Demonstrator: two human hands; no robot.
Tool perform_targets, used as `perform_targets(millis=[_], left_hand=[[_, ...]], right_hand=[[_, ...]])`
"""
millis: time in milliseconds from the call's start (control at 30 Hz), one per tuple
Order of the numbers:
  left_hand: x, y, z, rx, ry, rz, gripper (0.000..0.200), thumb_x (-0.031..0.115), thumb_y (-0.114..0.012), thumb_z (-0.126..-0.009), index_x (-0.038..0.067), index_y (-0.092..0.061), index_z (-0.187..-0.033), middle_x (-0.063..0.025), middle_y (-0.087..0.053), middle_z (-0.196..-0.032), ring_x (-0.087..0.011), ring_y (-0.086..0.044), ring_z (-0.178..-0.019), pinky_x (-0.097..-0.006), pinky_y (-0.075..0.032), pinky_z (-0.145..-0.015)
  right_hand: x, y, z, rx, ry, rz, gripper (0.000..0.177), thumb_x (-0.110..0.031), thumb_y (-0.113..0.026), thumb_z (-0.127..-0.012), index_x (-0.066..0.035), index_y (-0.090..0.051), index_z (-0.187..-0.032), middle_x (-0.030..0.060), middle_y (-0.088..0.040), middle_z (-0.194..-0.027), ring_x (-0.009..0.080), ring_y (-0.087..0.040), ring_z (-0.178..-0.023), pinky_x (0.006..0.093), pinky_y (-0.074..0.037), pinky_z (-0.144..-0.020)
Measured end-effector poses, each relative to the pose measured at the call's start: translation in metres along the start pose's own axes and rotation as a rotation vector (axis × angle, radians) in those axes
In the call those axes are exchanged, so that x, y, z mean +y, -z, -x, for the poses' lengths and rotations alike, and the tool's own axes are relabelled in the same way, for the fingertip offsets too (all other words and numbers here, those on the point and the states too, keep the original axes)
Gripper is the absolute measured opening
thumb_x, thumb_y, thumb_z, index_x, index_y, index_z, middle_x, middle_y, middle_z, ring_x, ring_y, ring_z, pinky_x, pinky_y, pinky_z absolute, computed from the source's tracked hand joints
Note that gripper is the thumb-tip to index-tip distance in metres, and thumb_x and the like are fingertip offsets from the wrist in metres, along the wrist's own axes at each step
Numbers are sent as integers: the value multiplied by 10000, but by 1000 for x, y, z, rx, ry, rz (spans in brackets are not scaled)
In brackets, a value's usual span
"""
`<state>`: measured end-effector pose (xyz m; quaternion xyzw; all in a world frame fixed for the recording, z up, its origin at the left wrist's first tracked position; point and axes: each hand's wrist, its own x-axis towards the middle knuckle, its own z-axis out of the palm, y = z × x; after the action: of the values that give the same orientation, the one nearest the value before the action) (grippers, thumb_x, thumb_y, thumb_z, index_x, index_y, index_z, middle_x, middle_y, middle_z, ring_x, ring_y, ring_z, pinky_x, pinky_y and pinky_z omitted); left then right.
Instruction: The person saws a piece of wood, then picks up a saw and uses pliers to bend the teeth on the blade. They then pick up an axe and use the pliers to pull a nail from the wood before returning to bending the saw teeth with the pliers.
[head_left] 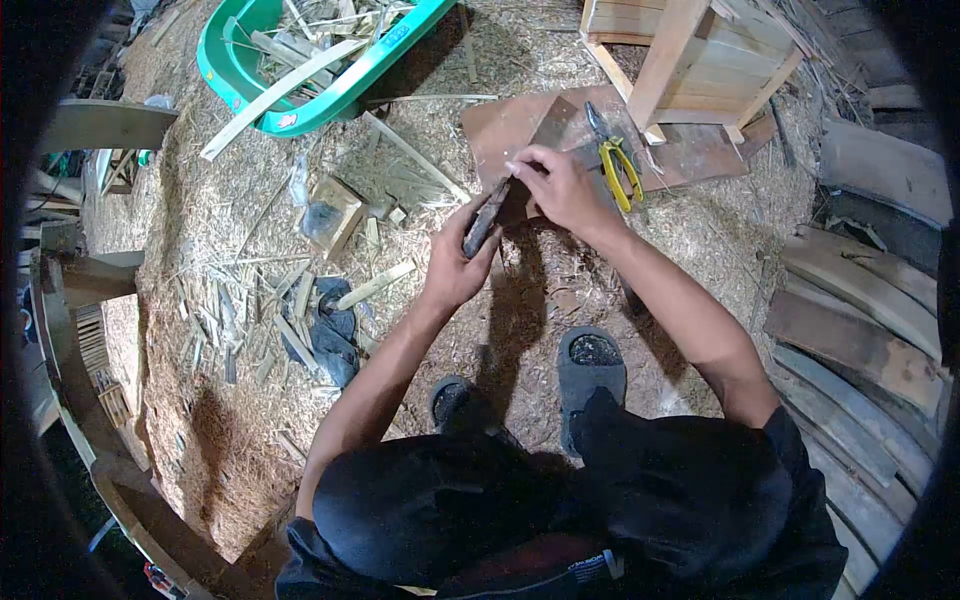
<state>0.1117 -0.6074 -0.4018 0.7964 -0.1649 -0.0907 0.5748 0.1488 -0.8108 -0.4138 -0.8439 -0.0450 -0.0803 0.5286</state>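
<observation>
My left hand point(458, 262) is wrapped round a dark, narrow, worn-looking bar point(488, 216), which slants up and to the right; its exact kind I cannot make out. At the bar's upper end my right hand point(566, 192) is closed in a pinch, thumb and forefinger together. Whatever sits between those fingertips is too small to name. Pliers with yellow handles point(622, 176) lie just right of my right hand, jaws pointing away from me. Under them is a flat brown board point(690, 160) on the ground.
A green tub point(345, 92) full of wood scraps stands at the upper left. A wooden crate-like piece point(715, 70) is at the upper right. Wood offcuts point(225, 310) and a dark cloth point(335, 335) lie on the left. Curved boards point(850, 330) are stacked along the right.
</observation>
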Motion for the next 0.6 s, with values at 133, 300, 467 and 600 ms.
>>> perform_targets(millis=[133, 300, 467, 600], left_hand=[[2, 2, -2, -28, 33, -14, 495, 35, -655, -851, -12, -515, -1324, -207, -635, -1186, -246, -622, -1107, -350, -473, -953], [4, 2, -3, -23, 63, -15, 502, 37, -659, -844, -7, -519, -1324, -211, -648, -1155, -245, -631, -1090, -353, -477, -946], [1, 2, -3, -35, 111, 21, 466, 114, -662, -886, -4, -532, -1317, -151, -651, -1155, -187, -604, -1070, -330, -457, -957], [11, 7, -8, -75, 138, 37, 455, 185, -637, -924, -9, -528, -1321, -129, -650, -1136, -177, -605, -1029, -312, -469, -917]], right_hand=[[3, -5, -1, -33, 119, 104, 202, -183, -647, -907, 18, -662, -909, 169, -650, -861, 306, -643, -803, 362, -490, -722], [6, -7, -3, -36, 161, 93, 175, -170, -640, -887, 3, -651, -860, 173, -612, -825, 351, -615, -806, 416, -478, -733], [11, -8, -6, -74, 138, 72, 168, -172, -637, -879, -7, -650, -846, 175, -607, -833, 366, -606, -818, 436, -479, -740], [13, -7, -10, -117, 110, 107, 172, -178, -633, -881, -8, -649, -857, 172, -612, -850, 362, -604, -841, 436, -482, -763]])
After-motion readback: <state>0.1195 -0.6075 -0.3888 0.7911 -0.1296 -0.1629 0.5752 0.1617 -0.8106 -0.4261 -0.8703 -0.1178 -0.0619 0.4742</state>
